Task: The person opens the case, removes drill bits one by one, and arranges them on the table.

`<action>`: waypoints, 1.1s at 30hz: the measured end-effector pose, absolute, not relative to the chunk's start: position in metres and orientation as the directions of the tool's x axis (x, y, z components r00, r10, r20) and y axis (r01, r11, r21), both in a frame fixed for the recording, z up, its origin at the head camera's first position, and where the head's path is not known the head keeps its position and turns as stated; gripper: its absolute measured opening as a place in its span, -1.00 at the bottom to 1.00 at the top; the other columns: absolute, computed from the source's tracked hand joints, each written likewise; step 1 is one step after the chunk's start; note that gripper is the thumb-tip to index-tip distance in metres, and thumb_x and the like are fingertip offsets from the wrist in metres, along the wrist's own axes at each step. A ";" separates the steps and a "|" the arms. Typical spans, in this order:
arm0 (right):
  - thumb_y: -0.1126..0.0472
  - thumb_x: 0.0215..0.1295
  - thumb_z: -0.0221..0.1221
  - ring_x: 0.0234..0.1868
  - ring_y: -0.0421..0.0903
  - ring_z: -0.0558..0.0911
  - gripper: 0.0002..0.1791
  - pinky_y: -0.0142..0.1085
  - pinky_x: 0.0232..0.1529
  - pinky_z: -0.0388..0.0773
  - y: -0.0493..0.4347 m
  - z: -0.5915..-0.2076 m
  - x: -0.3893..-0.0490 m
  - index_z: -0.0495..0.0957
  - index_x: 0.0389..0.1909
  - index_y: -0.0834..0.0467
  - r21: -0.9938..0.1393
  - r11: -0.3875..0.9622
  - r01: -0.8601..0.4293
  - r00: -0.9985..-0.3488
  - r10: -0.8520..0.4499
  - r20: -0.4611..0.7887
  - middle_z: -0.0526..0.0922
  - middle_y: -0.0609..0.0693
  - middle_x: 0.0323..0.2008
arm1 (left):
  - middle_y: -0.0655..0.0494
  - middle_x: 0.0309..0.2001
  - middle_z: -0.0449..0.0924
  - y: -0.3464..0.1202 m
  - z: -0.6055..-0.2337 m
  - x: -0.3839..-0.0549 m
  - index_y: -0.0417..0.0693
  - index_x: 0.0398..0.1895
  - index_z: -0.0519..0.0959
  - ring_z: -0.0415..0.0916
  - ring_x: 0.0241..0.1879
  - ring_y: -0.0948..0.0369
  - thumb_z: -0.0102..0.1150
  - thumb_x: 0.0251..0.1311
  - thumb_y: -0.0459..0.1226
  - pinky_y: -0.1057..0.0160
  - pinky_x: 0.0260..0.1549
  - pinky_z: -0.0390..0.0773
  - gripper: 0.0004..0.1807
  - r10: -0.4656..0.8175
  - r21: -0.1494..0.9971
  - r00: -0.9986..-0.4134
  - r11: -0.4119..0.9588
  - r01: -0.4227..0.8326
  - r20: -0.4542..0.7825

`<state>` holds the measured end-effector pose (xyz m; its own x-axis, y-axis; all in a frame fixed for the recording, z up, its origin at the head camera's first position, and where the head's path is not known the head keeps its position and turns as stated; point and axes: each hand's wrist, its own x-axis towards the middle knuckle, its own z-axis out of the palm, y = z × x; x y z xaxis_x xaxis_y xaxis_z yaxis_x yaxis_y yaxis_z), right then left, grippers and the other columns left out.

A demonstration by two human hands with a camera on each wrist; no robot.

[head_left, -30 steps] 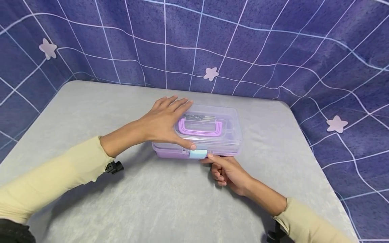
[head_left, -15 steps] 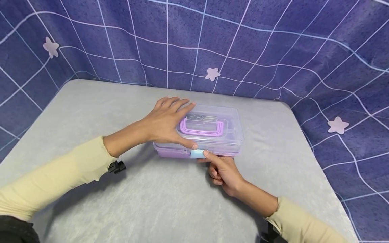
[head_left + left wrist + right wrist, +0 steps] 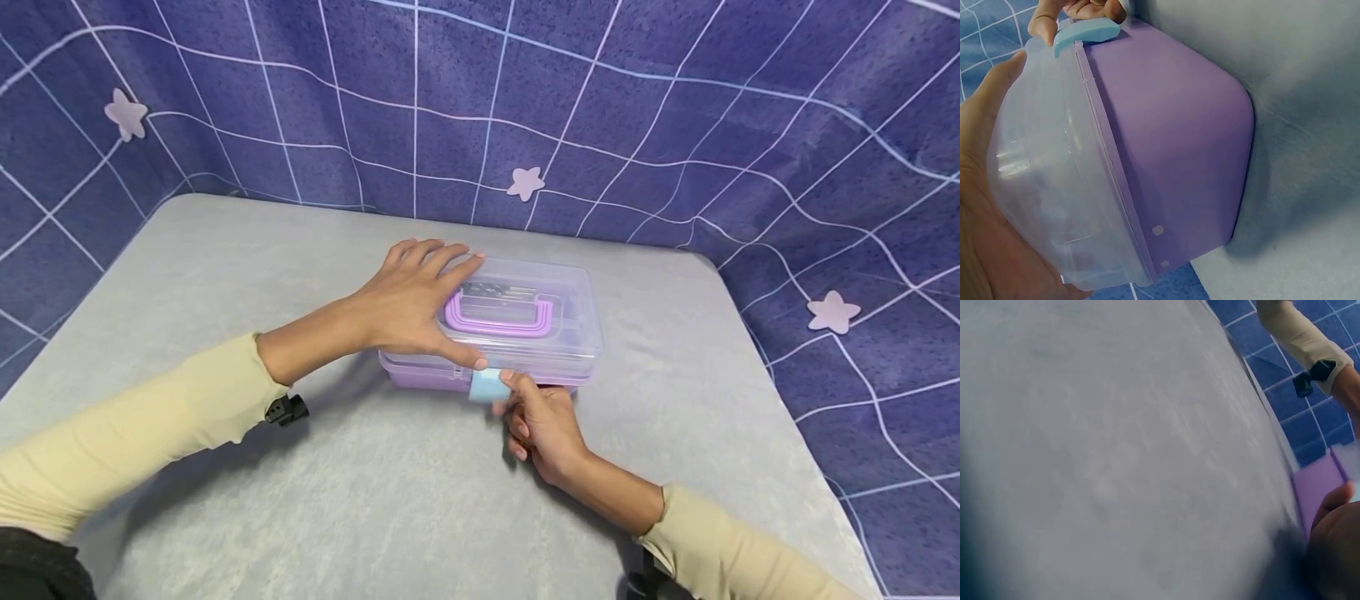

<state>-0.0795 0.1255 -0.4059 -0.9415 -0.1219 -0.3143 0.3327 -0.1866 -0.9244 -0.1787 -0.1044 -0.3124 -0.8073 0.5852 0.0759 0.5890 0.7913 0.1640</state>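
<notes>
— What does the right hand (image 3: pixel 546 429) do?
— It has a small pinch on the light blue latch (image 3: pixel 486 386). The thumb is on the latch's face, a finger comes under its lower edge, and the other fingers are curled. In the left wrist view this lower edge stands out from the box wall.
— And the left hand (image 3: pixel 408 304)?
— That one is spread wide. It lies over the clear lid (image 3: pixel 573 333), with the thumb reaching down to the front, just beside the latch. It does not close around anything.
— Where is the box itself?
— The purple box (image 3: pixel 423 380) rests on the grey table (image 3: pixel 315 517), near the middle, with its latch side to the person. The lid is down, and the purple handle (image 3: pixel 498 327) lies folded on it. Some thin objects show through the plastic, too unclear to name.
— Does something hide your view?
— The left hand covers one end of the lid, and the right hand covers part of the latch. Behind the table there is a blue cloth (image 3: pixel 300 83) with pale lines and stars (image 3: pixel 525 183).
— How are the arms?
— Both come from the person's own sides, in cream sleeves (image 3: pixel 150 425), and the hands meet at the box front.
</notes>
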 end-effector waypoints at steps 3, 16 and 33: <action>-0.01 0.43 0.21 -0.85 -0.25 0.18 -0.45 -0.37 -0.84 0.24 0.124 -0.403 -0.079 0.53 -0.71 0.25 -0.928 -0.171 0.332 -0.941 -0.127 -0.314 0.62 -0.03 -0.67 | 0.02 0.67 0.00 -0.105 -0.313 -0.178 0.21 0.71 -0.03 -0.07 0.63 -0.14 0.03 -0.29 0.77 -0.29 0.56 -0.12 0.50 0.584 0.163 -0.809 0.793 0.587 0.072; -0.20 0.44 0.20 -0.78 -0.21 0.19 -0.34 -0.37 -0.79 0.21 0.145 -0.403 -0.073 0.69 -0.14 0.43 -0.926 -0.017 0.378 -0.901 -0.235 -0.364 0.29 -0.14 -0.81 | 0.01 0.70 -0.10 -0.109 -0.310 -0.179 0.24 0.72 -0.11 -0.23 0.68 -0.17 0.03 -0.31 0.77 -0.31 0.59 -0.20 0.53 0.578 0.198 -0.816 0.797 0.570 0.021; 0.19 0.54 0.12 -0.65 -0.18 0.59 -0.63 -0.28 -0.68 0.54 0.196 -0.379 -0.072 0.70 -0.03 0.44 -0.993 0.109 0.050 -0.978 -0.198 -0.071 0.68 -0.03 -0.66 | 0.25 0.67 -0.01 -0.143 -0.322 -0.178 0.36 0.69 0.00 -0.07 0.65 0.06 0.52 -0.22 0.43 -0.34 0.53 0.11 0.38 0.509 0.536 -0.832 0.650 0.538 0.219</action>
